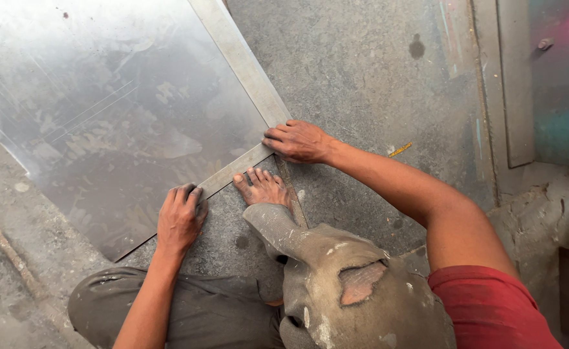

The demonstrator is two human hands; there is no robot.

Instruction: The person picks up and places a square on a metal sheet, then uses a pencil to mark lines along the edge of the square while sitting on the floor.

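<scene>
Left hand (179, 218) lies palm-down, fingers (187, 192) curled at the steel square's (236, 167) short arm; right hand (297, 141) presses flat at its corner, arm extended.

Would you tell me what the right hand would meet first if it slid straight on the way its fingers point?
The right hand points left across the metal square; beyond that it would probably slide onto the shiny metal sheet.

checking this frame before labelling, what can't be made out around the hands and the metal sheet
- Metal sheet, head view: its far and left parts are cut off by the picture's edges.
- Left hand: fingertips curl over the sheet's edge, so whatever they may hold is hidden.
- Steel square: its corner lies under the right hand; markings too faint.
</scene>
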